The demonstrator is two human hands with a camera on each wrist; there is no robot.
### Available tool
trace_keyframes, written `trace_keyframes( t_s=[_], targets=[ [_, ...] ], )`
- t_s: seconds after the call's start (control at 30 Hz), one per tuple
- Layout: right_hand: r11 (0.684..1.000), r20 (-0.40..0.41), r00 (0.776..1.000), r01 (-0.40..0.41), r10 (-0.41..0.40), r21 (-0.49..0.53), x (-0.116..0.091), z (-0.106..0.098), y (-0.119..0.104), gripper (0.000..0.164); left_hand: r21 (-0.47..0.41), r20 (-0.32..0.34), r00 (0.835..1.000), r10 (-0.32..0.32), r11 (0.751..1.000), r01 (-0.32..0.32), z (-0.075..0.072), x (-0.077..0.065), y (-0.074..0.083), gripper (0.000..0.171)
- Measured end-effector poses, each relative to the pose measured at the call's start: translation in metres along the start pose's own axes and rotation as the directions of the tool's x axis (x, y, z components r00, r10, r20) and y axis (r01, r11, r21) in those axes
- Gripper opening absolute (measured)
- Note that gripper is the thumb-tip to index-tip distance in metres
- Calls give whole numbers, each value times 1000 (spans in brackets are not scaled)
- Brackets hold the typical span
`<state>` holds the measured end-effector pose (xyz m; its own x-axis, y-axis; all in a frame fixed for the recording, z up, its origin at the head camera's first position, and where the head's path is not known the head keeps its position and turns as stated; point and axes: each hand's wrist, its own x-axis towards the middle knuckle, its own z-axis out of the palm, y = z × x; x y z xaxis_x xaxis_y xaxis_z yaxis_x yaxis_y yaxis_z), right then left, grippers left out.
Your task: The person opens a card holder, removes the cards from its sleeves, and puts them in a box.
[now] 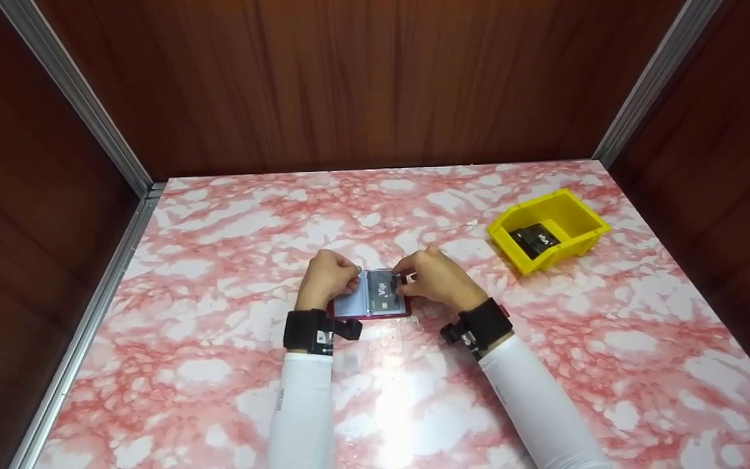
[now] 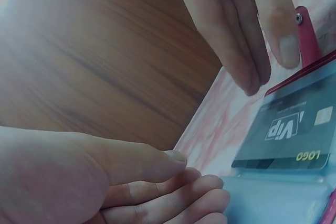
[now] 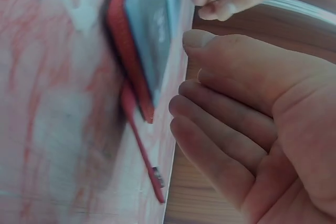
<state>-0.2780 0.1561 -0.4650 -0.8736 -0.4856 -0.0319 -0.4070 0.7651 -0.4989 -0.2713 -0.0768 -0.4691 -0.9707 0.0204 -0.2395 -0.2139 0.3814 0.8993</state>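
Note:
A red card holder (image 3: 122, 30) lies open between my hands, its clear sleeves spread flat. Behind the right-hand sleeve shows a dark grey card (image 2: 286, 129) printed "Vip" and "LOGO". My left hand (image 1: 329, 280) hovers over the left sleeve (image 1: 350, 305), thumb close to loosely bent fingers and nothing visible between them. At the card's right side is my right hand (image 1: 437, 277), its relaxed fingers near the holder's edge and holding nothing. A red strap (image 3: 140, 142) with a metal snap sticks out from the holder's side.
A yellow bin (image 1: 564, 221) stands at the right of the table, with dark cards (image 1: 534, 240) inside, one marked "Vip". Brown wood-grain panels (image 1: 375, 85) with metal corner posts enclose the back and sides of the red-and-white marbled tabletop (image 1: 219, 391).

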Motion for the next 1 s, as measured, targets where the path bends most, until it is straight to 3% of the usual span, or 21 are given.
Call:
trace_keyframes(
  t_s=[0.17,0.37,0.47,1.0],
  targets=[
    [999,1,999,41,-41,-31,3,4,2,37,35,11,1000,11,999,-11,5,-1,2,15],
    [998,12,998,58,-57,-32,3,9,5,36,206,-2,1000,-7,979,7,12,3,-2,14],
    [997,4,998,70,-70,-41,2,10,5,35,245,-16,1000,-24,969,27,14,4,-4,13],
    [995,-27,996,87,-89,-51,0,14,0,34,208,-11,1000,-28,978,30,12,10,-12,8]
  ],
)
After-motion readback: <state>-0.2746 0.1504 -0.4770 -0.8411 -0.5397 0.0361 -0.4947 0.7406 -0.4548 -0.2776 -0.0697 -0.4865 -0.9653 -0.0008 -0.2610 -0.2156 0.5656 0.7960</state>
